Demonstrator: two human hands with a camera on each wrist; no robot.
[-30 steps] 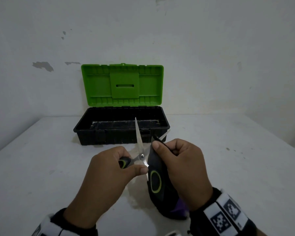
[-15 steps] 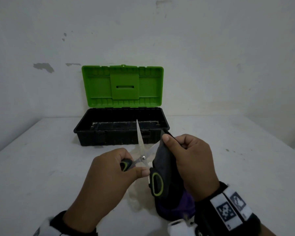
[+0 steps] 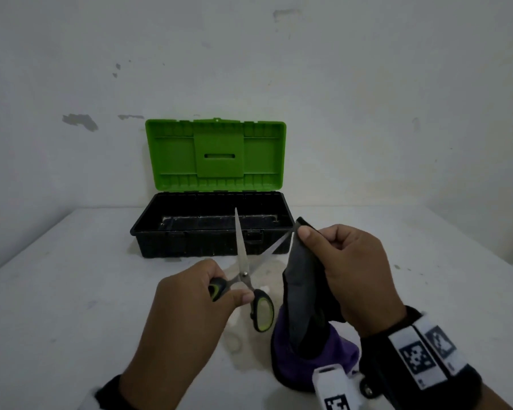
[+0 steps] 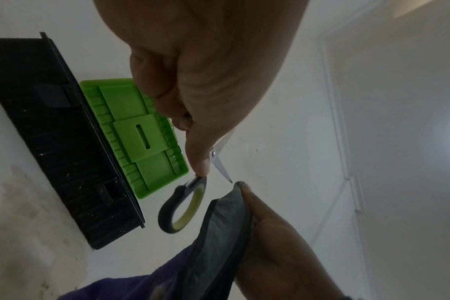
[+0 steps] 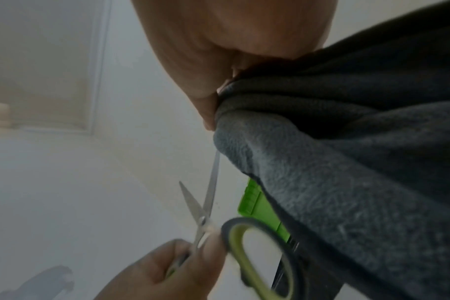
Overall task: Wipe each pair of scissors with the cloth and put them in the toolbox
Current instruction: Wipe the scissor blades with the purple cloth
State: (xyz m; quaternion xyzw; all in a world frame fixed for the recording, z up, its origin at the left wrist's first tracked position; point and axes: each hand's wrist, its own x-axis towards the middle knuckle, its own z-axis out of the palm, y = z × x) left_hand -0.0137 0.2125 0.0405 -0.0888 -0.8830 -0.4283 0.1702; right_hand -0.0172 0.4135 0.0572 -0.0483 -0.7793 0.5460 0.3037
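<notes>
My left hand (image 3: 219, 294) grips one handle of a pair of black-and-green scissors (image 3: 243, 270), blades spread apart above the table. One blade points up toward the toolbox; the other slants right, its tip against the cloth. My right hand (image 3: 332, 258) pinches a grey cloth (image 3: 302, 291) with a purple side, which hangs down onto the table. In the left wrist view the scissors (image 4: 185, 207) show a free handle loop beside the cloth (image 4: 226, 223). The right wrist view shows the cloth (image 5: 334, 182) close up and the scissors (image 5: 206, 207) below. The toolbox (image 3: 208, 232) stands open behind them.
The black toolbox has its green lid (image 3: 216, 155) raised against the white wall. It sits at the back of the white table (image 3: 71, 291). What lies inside the box is hard to make out.
My right hand has slid the cloth up and to the right along the slanted blade, out to its tip. The free handle loop, earlier against the cloth, now shows apart from it.
</notes>
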